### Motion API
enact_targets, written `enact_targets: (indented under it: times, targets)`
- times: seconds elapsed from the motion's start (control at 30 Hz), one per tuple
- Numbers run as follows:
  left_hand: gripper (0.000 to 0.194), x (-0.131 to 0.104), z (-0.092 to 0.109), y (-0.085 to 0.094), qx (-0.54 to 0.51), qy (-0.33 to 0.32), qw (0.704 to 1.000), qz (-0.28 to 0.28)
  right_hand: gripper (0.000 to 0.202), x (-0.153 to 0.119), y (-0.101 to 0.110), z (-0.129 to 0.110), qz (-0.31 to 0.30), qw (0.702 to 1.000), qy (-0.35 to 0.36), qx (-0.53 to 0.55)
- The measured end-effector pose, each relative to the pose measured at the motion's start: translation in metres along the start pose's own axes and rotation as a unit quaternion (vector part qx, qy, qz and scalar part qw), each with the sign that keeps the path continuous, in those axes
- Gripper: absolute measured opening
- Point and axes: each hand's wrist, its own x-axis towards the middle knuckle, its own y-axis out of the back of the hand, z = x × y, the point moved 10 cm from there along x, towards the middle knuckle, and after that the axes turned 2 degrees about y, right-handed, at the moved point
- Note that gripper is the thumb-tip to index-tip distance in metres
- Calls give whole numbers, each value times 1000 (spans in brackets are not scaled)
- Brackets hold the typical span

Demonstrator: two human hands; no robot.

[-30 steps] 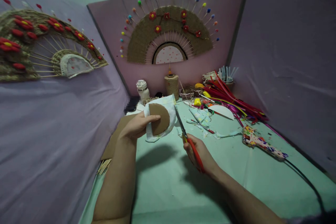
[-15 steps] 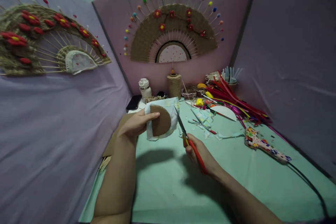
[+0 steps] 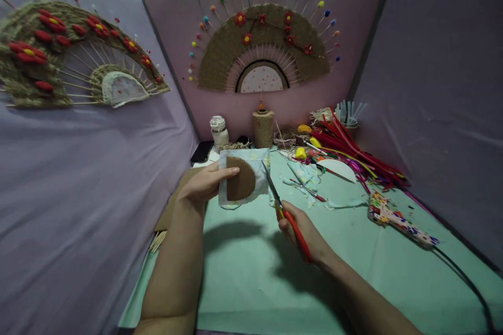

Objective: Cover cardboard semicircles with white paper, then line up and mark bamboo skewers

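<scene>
Head view: scissors (image 3: 280, 203) up against the cloth (image 3: 260, 183)

Think of a clock with the cloth in the middle. At 9 o'clock the left hand (image 3: 206, 183) pinches the cloth with a brown half-round card (image 3: 244, 182) on it, both held up over the green table (image 3: 243, 282). At 4 o'clock the right hand (image 3: 310, 234) is wrapped around the scissors. Their tip is by the cloth's 2 o'clock edge; I can't tell if they bite it.

This looks like trimming cloth around the card. A good snip needs a still left hand and blades kept off the card.

At 3 o'clock lie cloth scraps (image 3: 304, 172) and a white half-round piece (image 3: 337, 169), which could get in the way. A bit lower, farther out, is maybe a glue gun (image 3: 403, 220). A string spool (image 3: 263, 130) stands at 1 o'clock.
</scene>
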Motion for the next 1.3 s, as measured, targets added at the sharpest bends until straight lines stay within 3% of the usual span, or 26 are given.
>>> enact_targets:
  times: [0.47,0.8,0.97,1.3]
  targets:
    - [38,-4,4,4,19,1,1000,-17,55,2,3,14,6,998,-44,-50]
    - [40,-8,3,3,67,10,997,-40,60,1,-2,1,-25,998,-8,-65]
    - [36,-11,2,-4,102,-2,992,-78,62,1,-2,2,-23,997,1,-73]
    - [34,-9,2,-4,94,-11,992,-89,64,2,-3,5,-25,996,-6,-81]
